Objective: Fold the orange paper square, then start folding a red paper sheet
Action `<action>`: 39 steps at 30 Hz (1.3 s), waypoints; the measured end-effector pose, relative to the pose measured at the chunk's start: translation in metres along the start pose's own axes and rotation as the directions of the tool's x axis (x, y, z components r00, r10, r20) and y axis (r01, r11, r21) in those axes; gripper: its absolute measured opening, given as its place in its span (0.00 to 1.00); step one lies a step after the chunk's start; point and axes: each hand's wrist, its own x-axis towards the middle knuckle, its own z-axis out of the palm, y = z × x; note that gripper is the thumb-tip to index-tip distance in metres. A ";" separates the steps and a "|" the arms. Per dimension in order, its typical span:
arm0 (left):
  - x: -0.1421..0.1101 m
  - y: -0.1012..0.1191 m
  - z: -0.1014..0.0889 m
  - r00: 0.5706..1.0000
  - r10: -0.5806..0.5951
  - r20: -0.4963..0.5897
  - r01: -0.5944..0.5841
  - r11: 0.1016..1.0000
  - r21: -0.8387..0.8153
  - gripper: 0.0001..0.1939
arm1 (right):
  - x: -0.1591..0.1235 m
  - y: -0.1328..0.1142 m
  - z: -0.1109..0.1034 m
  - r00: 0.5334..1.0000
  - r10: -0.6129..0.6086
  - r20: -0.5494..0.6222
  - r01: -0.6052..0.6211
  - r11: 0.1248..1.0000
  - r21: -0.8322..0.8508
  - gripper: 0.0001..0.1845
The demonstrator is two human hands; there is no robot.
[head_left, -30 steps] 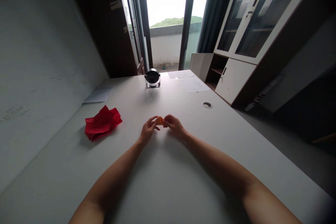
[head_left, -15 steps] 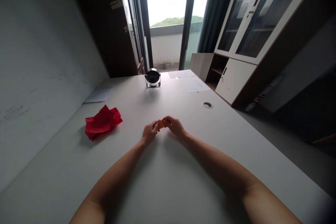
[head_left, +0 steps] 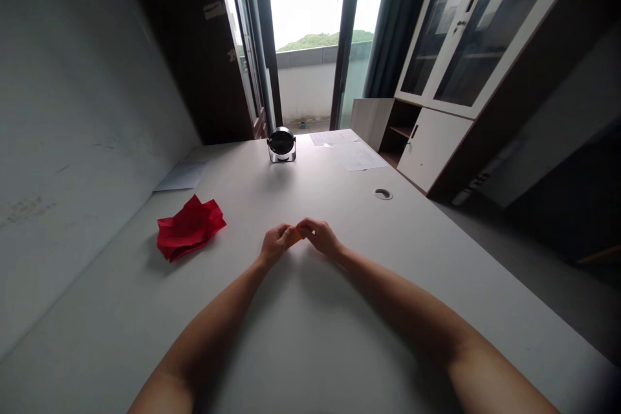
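Observation:
A small flat orange piece, perhaps folded paper (head_left: 294, 237), is held between my two hands above the middle of the white table (head_left: 310, 349). My left hand (head_left: 275, 242) pinches its left side, thumb on top. At its right edge, the fingertips of my right hand (head_left: 319, 234) are closed on it, with the wrist bent inward. The fingers cover much of the piece, so its full shape is hidden. Off to the left lies a crumpled red sheet (head_left: 190, 228), apart from both hands.
A round black device on a metal stand (head_left: 282, 143) stands at the table's far side. White papers (head_left: 361, 158) lie at the back right, another sheet (head_left: 182, 174) by the left wall. A cable hole (head_left: 383, 194) opens on the right. Cabinets (head_left: 434, 149) stand beyond.
The orange piece has tilted and now shows more below my left thumb. My right hand has shifted slightly down and left; both hands keep hold of it.

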 end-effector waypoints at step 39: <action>0.003 -0.001 -0.004 1.000 -0.008 0.020 0.008 0.999 -0.038 0.20 | 0.000 0.002 -0.001 0.995 0.089 0.038 -0.093 0.989 0.111 0.17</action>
